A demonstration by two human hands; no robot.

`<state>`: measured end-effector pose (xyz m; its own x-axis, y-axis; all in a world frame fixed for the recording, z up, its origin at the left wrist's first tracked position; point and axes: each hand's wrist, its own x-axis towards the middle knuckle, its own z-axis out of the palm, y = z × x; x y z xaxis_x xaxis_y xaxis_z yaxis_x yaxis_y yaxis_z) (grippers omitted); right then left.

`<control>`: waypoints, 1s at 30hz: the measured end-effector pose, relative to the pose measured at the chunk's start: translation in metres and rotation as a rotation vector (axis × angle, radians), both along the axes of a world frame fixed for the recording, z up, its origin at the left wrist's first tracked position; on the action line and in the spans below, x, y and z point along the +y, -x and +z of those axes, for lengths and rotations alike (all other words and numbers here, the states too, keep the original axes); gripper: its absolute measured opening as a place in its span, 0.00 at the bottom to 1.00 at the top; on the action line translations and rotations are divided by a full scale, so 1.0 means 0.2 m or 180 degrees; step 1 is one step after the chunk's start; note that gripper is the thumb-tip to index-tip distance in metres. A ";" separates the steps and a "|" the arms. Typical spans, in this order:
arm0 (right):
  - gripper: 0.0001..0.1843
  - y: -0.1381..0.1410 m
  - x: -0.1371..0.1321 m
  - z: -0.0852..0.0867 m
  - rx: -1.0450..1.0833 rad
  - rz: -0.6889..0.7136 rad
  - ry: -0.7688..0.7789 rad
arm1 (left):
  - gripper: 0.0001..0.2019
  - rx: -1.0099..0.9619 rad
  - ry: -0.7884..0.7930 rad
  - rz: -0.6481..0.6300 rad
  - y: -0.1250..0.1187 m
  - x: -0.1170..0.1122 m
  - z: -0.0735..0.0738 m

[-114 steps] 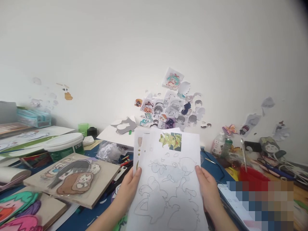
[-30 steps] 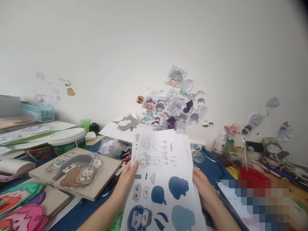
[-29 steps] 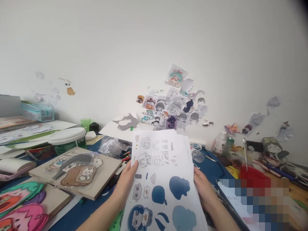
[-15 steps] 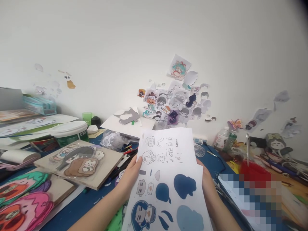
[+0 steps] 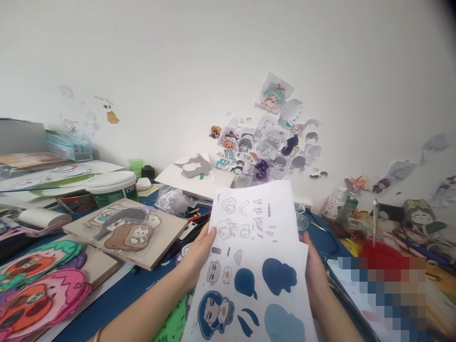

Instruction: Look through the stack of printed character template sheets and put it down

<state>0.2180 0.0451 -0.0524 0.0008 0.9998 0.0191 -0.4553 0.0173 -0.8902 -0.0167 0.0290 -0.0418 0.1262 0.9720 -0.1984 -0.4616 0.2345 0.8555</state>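
Observation:
Both my hands hold a small stack of white printed sheets (image 5: 265,247) upright over the blue table. The top sheet shows outline faces above and dark blue character pieces below. My left hand (image 5: 201,254) grips the stack's left edge with the thumb on the front. My right hand (image 5: 313,268) is mostly behind the right edge, fingers closed on the sheets from the back.
A wooden board with a cartoon cutout (image 5: 130,232) lies to the left, a green tub with a white lid (image 5: 112,185) behind it. Pink and green cutouts (image 5: 39,285) fill the near left. Stickers (image 5: 267,147) cover the wall. Bottles (image 5: 335,206) and a red container (image 5: 377,249) stand right.
An outline drawing sheet was on top; a sheet with blue character pieces now faces me. Over the last second the view shifted left and down and the stack sits slightly to the right.

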 end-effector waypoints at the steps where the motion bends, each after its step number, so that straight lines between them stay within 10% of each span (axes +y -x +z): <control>1: 0.31 0.00 0.00 0.00 0.0060 0.0062 0.0111 | 0.29 0.0057 -0.0042 0.0031 0.00 0.00 0.00; 10: 0.39 0.01 0.00 0.00 -0.0537 0.0223 -0.0635 | 0.20 0.1449 -0.1518 0.1403 0.04 -0.03 0.04; 18: 0.33 0.07 -0.14 -0.03 -0.1030 -0.1693 -0.1456 | 0.19 0.2074 -0.2646 0.2128 0.02 -0.11 0.07; 27: 0.36 0.09 -0.07 0.00 -0.1404 -0.0989 -0.0372 | 0.26 0.2250 -0.1943 0.0790 0.00 -0.06 0.04; 30: 0.32 0.09 -0.08 0.01 -0.1615 -0.1335 -0.0491 | 0.24 0.2141 -0.1919 0.0905 -0.01 -0.05 0.02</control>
